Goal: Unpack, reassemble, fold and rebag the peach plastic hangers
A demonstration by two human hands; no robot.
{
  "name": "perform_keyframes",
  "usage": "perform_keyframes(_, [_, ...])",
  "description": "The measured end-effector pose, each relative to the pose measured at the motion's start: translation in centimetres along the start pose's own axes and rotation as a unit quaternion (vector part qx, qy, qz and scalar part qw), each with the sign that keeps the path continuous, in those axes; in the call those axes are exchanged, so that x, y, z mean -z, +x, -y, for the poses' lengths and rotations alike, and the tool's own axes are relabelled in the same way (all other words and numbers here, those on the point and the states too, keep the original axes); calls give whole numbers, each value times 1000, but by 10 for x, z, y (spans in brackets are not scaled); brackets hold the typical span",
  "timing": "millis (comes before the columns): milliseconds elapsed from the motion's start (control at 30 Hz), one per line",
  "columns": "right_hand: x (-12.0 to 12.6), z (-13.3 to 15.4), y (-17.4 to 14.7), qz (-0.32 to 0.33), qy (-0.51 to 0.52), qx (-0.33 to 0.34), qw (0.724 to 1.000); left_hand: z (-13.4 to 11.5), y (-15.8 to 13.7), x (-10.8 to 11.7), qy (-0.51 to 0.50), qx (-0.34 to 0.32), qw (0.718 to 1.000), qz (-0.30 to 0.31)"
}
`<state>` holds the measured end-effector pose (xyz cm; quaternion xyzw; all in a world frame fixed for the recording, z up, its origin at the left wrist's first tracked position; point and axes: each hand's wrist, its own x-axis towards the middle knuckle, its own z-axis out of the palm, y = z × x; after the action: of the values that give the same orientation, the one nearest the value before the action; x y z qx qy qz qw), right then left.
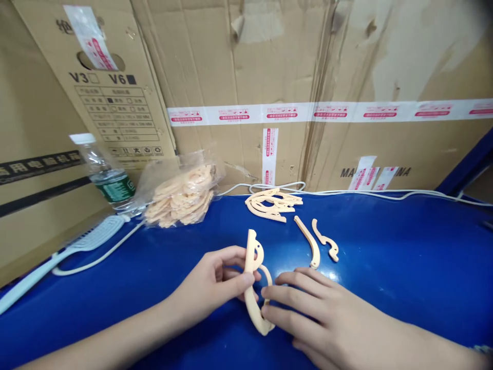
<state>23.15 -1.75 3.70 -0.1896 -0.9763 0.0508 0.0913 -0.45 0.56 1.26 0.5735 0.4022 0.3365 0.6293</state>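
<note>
My left hand (227,277) is closed around a cream plastic folding clothes hanger (252,303), thumb in front and fingers behind. The hanger stands upright, its arms folded close together. My right hand (316,303) reaches in from the right with fingers stretched and slightly apart. Its fingertips touch the hanger's right edge low down; the thumb is mostly hidden. Just beyond the right hand lie a loose curved hanger arm (308,241) and a small hook-shaped piece (325,240). Farther back, several more cream hanger parts (269,203) lie in a pile.
A clear bag of cream hanger parts (183,195) sits at the back left beside a water bottle (110,177). A light blue hairbrush (88,239) lies at the left. A white cable (354,193) runs along cardboard boxes (231,149) behind the blue table (416,257).
</note>
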Motion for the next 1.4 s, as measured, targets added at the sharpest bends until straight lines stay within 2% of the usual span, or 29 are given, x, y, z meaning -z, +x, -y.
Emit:
perform_keyframes(133, [1,-3,-1,-4,22,-8,1000,0,-1,-2,9,-18,1000,-10])
perform_keyframes(300, [4,-6,-2,16,92,-61,994,-1,-3,-1,29,-30,998,-44])
perform_keyframes(467, [0,-9,-8,-58,222,-125,965,-2,-3,0,55,-34,997,-49])
perform_keyframes(533, [-4,-10,-10,-87,289,-158,940,-2,-4,-1,68,-33,996,-38])
perform_keyframes(600, [-9,-11,-13,-104,380,-181,901,-3,-4,-3,81,-39,996,-27])
perform_keyframes(667, [-14,-12,-14,-110,476,-184,853,-3,-5,-5,95,-45,994,-24])
perform_keyframes(733, [-18,-14,-14,-110,534,-178,819,-2,-6,-5,111,-51,992,-25])
perform_keyframes(833, [-22,-17,-12,-111,560,-188,799,2,-8,-5,146,-72,986,-33])
perform_keyframes(1000, [-22,-25,-8,-156,603,-206,755,4,-8,-2,186,-110,974,-59])
perform_keyframes(1067, [-21,-26,-6,-171,630,-226,723,3,-8,-2,210,-120,967,-78])
perform_keyframes(1167, [-20,-24,-3,-196,676,-275,655,2,-8,-2,260,-129,951,-103])
perform_keyframes(1267, [-21,-21,0,-192,717,-302,598,3,-9,-1,311,-153,931,-116])
perform_keyframes(1333, [-23,-20,2,-173,725,-312,589,5,-9,-1,356,-190,907,-120])
perform_keyframes(1400, [-25,-20,2,-154,715,-319,602,8,-9,-1,400,-240,876,-122])
